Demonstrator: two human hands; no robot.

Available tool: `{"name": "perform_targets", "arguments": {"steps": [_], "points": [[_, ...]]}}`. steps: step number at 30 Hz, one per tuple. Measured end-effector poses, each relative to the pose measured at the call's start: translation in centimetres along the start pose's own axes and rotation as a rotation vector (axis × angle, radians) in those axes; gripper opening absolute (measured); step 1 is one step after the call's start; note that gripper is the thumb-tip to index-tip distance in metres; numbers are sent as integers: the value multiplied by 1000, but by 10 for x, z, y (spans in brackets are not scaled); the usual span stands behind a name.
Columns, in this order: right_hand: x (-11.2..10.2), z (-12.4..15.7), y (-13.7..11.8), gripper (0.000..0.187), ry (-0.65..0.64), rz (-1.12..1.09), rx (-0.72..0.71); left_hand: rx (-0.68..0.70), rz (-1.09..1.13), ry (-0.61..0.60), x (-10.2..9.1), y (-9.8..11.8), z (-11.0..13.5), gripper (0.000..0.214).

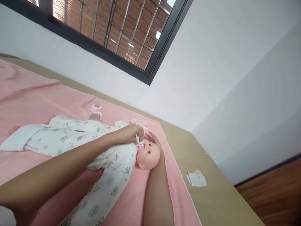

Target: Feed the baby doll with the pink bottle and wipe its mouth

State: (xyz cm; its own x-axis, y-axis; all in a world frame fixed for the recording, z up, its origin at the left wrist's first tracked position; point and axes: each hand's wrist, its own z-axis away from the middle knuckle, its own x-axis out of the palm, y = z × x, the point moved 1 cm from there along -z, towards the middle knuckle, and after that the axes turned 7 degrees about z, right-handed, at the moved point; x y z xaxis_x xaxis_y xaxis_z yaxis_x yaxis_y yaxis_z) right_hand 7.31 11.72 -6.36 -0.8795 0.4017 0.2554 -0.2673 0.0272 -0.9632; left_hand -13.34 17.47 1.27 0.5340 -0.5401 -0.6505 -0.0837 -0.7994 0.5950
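Observation:
A baby doll [148, 153] lies on its back on a pink blanket [33, 94], dressed in a white outfit with green animal prints [119, 163]. Pinched in my left hand [130, 133] is a small white cloth [139, 141], which sits against the doll's mouth and chin. My right hand [152, 138] curves along the far side of the doll's head, its visible fingers stretched out and apart. The head lies close against my right wrist, and part of that palm is hidden.
A pink-capped baby bottle [96, 112] stands beyond the doll's body. Near its head lies a clear plastic packet [139, 123]. Another folded white cloth [197, 178] rests on the tan tabletop [188, 147] at right. A white wall [188, 78] and barred window border the far side.

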Motion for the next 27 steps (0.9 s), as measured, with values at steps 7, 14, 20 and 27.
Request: {"name": "perform_targets", "arguments": {"steps": [7,14,20,27], "points": [[-6,-6,6,44,-83,32,-23,-20,13,-64,0,12,4,46],[-5,-5,6,44,-62,17,-14,19,31,-100,0,20,4,42],[-7,-8,6,44,-95,60,-36,18,87,-120,2,25,5,44],[-5,-6,5,43,-98,57,-39,33,145,-58,-3,28,4,46]]}}
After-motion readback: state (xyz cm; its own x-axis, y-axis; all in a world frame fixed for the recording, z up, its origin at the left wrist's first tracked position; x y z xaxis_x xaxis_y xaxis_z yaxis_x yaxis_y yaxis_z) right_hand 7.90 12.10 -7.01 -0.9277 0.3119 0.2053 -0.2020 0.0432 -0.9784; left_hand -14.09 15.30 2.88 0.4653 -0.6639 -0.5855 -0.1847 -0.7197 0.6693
